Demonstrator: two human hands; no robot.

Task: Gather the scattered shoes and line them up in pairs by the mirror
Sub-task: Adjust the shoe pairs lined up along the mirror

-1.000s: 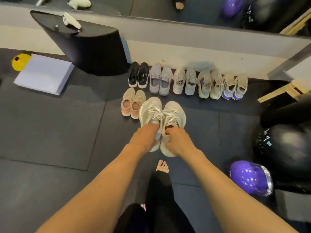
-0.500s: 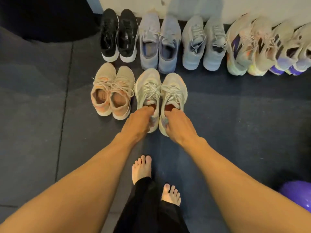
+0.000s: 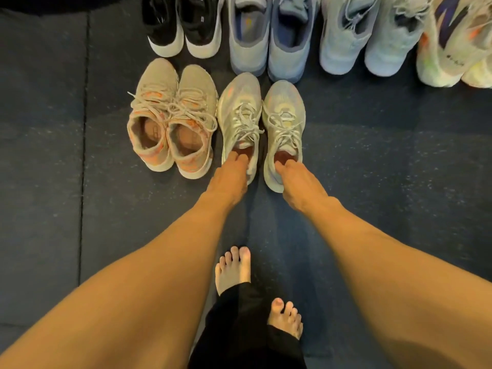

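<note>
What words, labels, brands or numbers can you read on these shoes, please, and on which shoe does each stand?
Nothing here reads clearly enough to quote.
Black shoe: small white tag on the tongue, too small to read.
Multicoloured shoe: dark print on its side, too blurred to read.
Beige shoes: boxed mark on the insoles, unreadable.
Pale grey shoes: no text visible.

Single head view, looking steeply down and forward from close above floor (image 3: 386,161); shoe row (image 3: 266,49) cropped at top edge.
</note>
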